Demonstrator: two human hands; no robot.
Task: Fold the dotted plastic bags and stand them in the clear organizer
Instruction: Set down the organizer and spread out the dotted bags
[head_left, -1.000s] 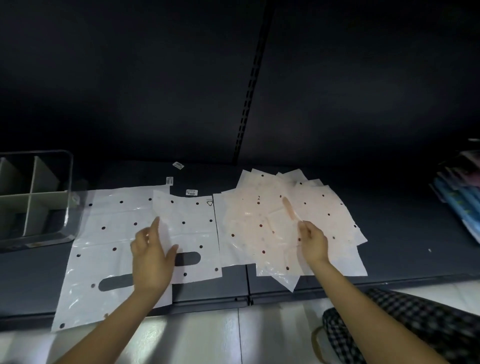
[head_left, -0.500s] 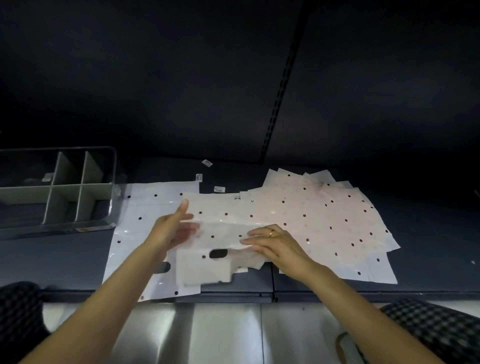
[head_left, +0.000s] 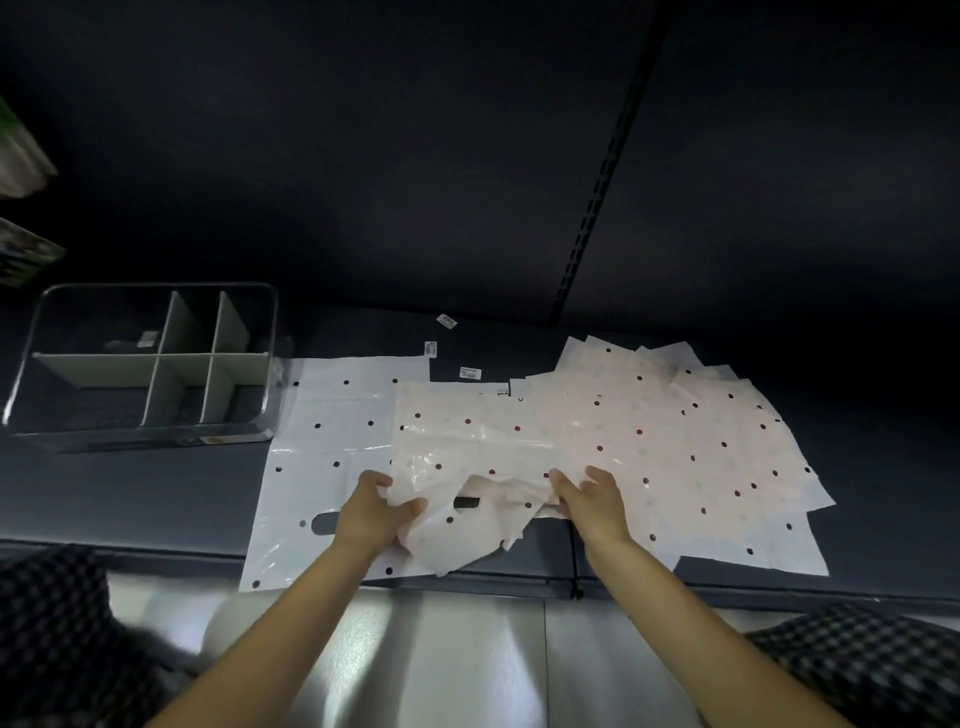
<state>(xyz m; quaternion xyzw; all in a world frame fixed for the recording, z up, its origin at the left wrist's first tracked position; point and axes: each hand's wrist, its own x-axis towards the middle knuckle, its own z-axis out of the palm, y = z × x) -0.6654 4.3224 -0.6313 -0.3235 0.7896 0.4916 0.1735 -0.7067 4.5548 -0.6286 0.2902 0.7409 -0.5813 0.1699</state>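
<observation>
Several white dotted plastic bags lie on a dark shelf. A pinkish dotted bag (head_left: 467, 447) sits in the middle, its near edge crumpled and lifted. My left hand (head_left: 376, 512) grips that bag's near left edge. My right hand (head_left: 592, 499) grips its near right edge. Under it, to the left, a larger white dotted bag (head_left: 332, 431) lies flat. A fanned pile of dotted bags (head_left: 691, 441) spreads to the right. The clear organizer (head_left: 150, 364) with grey dividers stands at the left rear of the shelf, with no bags in it.
Small white labels (head_left: 445, 321) lie on the shelf behind the bags. The shelf's front edge (head_left: 519, 577) runs just below my hands. Checked fabric (head_left: 857, 670) shows at both lower corners. Packaged goods (head_left: 21, 156) show at the far left.
Both hands have moved onto the near edge of the middle bag and gripped it, bunching it up. The camera has shifted, so the organizer now shows more fully.
</observation>
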